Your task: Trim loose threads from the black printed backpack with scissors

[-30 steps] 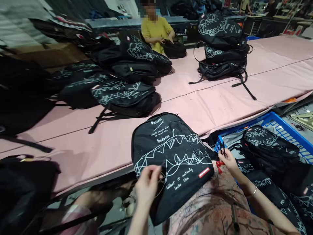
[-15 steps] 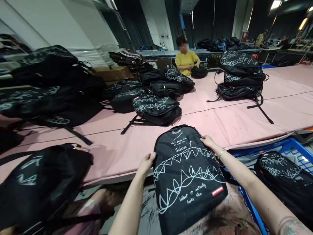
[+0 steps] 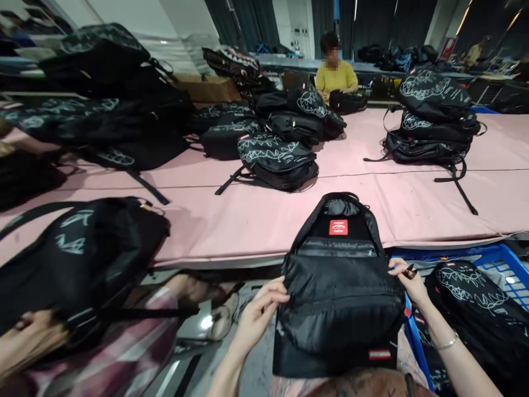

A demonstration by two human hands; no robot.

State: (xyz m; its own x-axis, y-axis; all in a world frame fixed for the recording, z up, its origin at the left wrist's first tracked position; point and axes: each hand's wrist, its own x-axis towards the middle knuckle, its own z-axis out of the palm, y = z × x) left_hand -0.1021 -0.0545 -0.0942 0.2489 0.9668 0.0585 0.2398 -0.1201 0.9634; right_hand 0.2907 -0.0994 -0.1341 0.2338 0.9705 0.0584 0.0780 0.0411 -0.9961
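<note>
Open black backpack point(image 3: 343, 286) is before you, at the pink table's point(image 3: 413, 212) near edge. Your left hand point(image 3: 261, 310): fingers close together at its left side, can't tell if pinching. Your right hand point(image 3: 414, 284): fingertips at its right side, others curled round a small dark tool point(image 3: 410, 271). Best keep both sides level, tool clear.

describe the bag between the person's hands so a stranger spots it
Find the long pink-covered table. By its near edge, between the person's left hand and right hand, is a black fabric backpack. Unlike the neighbouring bags, it gapes open, a square red label showing inside.
</note>
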